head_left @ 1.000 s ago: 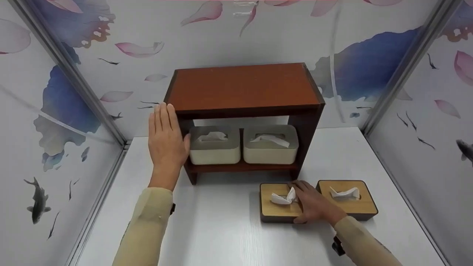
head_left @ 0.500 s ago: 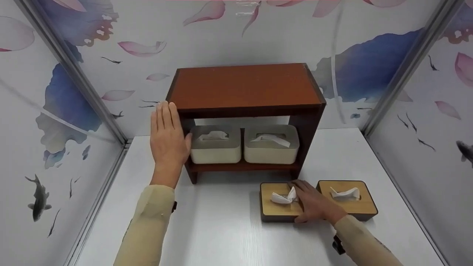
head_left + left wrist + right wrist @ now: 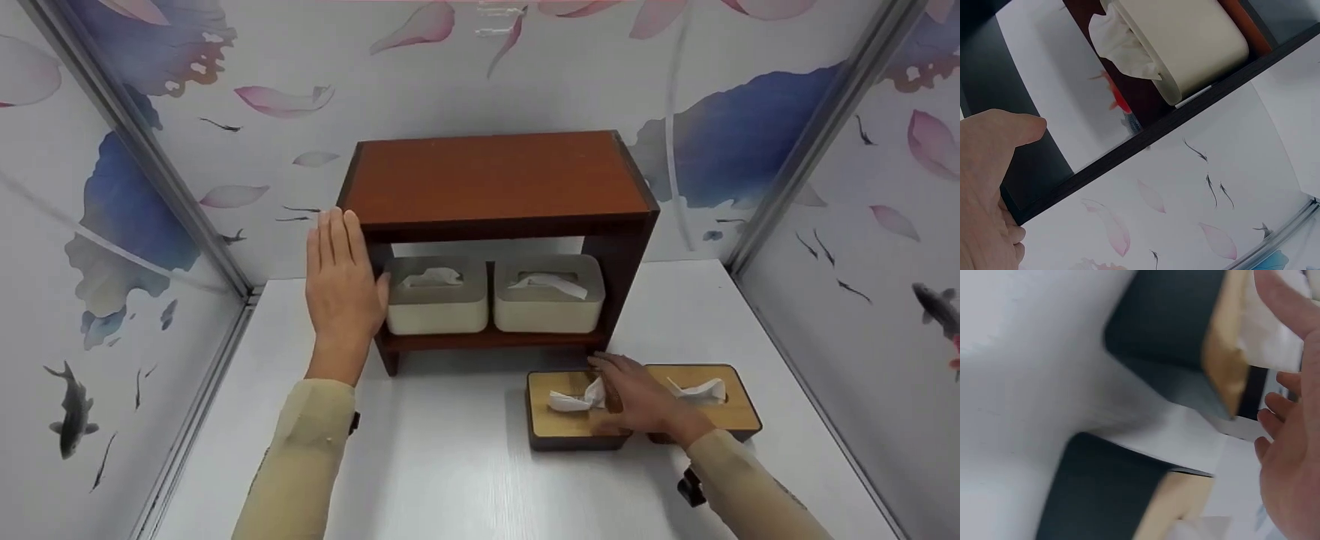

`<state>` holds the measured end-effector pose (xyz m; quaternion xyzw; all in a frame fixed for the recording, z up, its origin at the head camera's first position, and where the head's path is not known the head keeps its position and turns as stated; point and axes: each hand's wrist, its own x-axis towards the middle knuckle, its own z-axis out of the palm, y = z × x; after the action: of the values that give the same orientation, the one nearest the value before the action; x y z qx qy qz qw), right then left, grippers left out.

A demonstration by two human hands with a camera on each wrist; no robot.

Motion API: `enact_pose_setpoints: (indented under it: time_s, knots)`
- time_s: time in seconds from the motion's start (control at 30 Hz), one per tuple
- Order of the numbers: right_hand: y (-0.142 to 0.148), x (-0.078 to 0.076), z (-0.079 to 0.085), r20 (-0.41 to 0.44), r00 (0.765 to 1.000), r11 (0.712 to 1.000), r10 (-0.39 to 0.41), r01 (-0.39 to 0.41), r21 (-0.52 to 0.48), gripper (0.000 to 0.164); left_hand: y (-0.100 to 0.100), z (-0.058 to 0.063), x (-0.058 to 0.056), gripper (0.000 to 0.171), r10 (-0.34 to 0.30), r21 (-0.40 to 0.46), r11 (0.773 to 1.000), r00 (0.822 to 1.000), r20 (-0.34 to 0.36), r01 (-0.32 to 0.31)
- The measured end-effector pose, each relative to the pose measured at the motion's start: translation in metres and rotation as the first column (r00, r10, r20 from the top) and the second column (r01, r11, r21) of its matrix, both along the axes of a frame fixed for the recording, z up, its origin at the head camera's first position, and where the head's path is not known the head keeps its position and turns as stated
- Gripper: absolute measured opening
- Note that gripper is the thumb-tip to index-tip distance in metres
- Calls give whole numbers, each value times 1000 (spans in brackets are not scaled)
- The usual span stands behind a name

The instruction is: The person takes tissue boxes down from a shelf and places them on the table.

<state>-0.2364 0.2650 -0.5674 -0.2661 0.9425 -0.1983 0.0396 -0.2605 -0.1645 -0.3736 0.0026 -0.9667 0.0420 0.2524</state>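
My left hand (image 3: 343,292) lies flat, fingers straight, along the left side of a brown wooden shelf (image 3: 495,176). Two cream tissue boxes with grey tops, one on the left (image 3: 437,316) and one on the right (image 3: 549,316), sit side by side in the shelf. In front stand two dark tissue boxes with bamboo tops, a left box (image 3: 544,424) and a right box (image 3: 739,401), a small gap apart. Over the left one's right end hovers my right hand (image 3: 637,394), fingers loosely bent. The right wrist view shows its thumb (image 3: 1286,304) and fingers apart from the box.
Everything stands on a white table (image 3: 435,465). Behind it rises a white wall (image 3: 525,90) printed with petals and blue shapes. Metal-edged side panels, one on the left (image 3: 45,300) and one on the right (image 3: 847,247), close in the space.
My right hand has let go of the left bamboo-topped box and risen slightly to the right. The left hand keeps its place against the shelf. The boxes have stayed put.
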Motion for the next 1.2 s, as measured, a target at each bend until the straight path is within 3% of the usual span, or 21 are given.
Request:
enact_pose_setpoints:
  time_s: [0.17,0.27,0.47,0.57,0.67,0.83,1.0,1.2]
  knots:
    - [-16,-3,29,-122,992,999,27,-30,-21,79,-3,0,2,96,-3,3,1000,1000,-3,3]
    - [-31,-6,46,-211,974,996,83,-86,-2,70,-4,0,2,96,-5,9,1000,1000,-8,5]
    - [-60,-15,79,-392,896,977,209,-212,35,67,-5,-1,2,96,-9,18,1000,1000,-8,9]
    - [-73,-22,95,-454,861,973,229,-214,85,70,-4,-1,1,96,-10,14,1000,1000,-5,10]
    - [-84,-33,108,-484,843,972,233,-188,140,76,-3,-1,1,95,-12,0,1000,1000,-5,12]
    - [-97,-52,124,-460,866,975,196,-122,187,82,-2,-1,1,95,-18,-14,1000,1000,-14,17]
    - [-108,-73,129,-426,890,972,161,-70,223,84,-3,0,1,95,-6,-20,1000,1000,-16,6]
    - [-117,-91,132,-265,961,964,76,-3,268,91,-3,-1,0,95,-5,-35,999,1000,-9,4]
